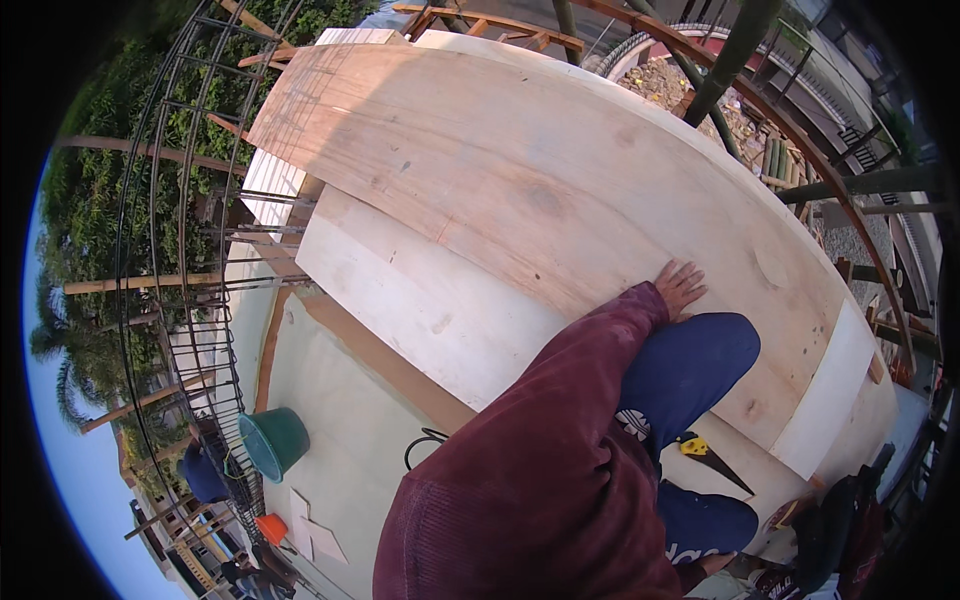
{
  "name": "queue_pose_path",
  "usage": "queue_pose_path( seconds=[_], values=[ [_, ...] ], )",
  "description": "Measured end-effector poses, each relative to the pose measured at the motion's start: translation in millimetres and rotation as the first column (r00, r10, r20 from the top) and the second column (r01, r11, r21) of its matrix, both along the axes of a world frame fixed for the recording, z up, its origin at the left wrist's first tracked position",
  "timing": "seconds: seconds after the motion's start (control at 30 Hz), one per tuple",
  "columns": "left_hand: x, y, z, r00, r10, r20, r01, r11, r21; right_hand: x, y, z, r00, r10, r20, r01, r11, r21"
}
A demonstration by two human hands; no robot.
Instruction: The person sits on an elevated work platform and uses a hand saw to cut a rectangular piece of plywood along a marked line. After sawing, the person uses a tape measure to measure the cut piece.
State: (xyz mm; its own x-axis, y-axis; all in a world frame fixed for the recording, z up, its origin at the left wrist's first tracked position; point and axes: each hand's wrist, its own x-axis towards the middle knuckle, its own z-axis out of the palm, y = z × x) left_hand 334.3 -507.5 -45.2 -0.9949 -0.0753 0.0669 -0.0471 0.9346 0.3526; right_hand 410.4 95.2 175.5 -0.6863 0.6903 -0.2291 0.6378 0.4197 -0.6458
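My left hand (680,289) lies flat on a large plywood sheet (500,190), its fingers spread and holding nothing. Beside it, my bent knee in blue trousers (695,365) rests on the sheet. My right hand (716,563) shows only in part at the lower edge, by my other knee, its fingers hidden. Between the knees lies a handsaw (712,458) with a yellow handle and a dark blade, touched by neither hand. A second, paler board (420,300) sticks out from beneath the large sheet. Toward the right end is a whitish strip of board (828,390).
Rebar cages (185,200) rise along the left. A green bucket (275,443), a small orange container (271,527) and board offcuts (315,530) sit at lower left. Poles (735,60) and a curved timber rail (820,165) stand beyond the sheet. Dark clothing (845,525) shows at lower right.
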Motion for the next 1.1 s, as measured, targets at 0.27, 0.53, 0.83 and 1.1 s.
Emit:
queue_pose_path(
  seconds=[0.27, 0.53, 0.83, 1.1],
  values=[
    [-1, -19, 45, 0.985, -0.055, 0.166, 0.036, 0.992, 0.118, -144, -74, 84, 0.68, 0.657, 0.325, -0.565, 0.752, -0.339],
    [-13, -2, 56, 0.987, -0.042, 0.155, 0.059, 0.993, -0.102, -283, -132, 48, 0.313, 0.691, 0.652, -0.932, 0.356, 0.07],
    [-8, -4, 82, 0.943, -0.154, 0.294, 0.199, 0.971, -0.131, -308, -3, -69, 0.695, 0.487, 0.53, -0.694, 0.649, 0.313],
    [71, -44, 69, 0.973, -0.121, 0.195, 0.151, 0.978, -0.147, -418, 66, -180, 0.857, 0.514, 0.043, -0.469, 0.742, 0.479]
  ],
)
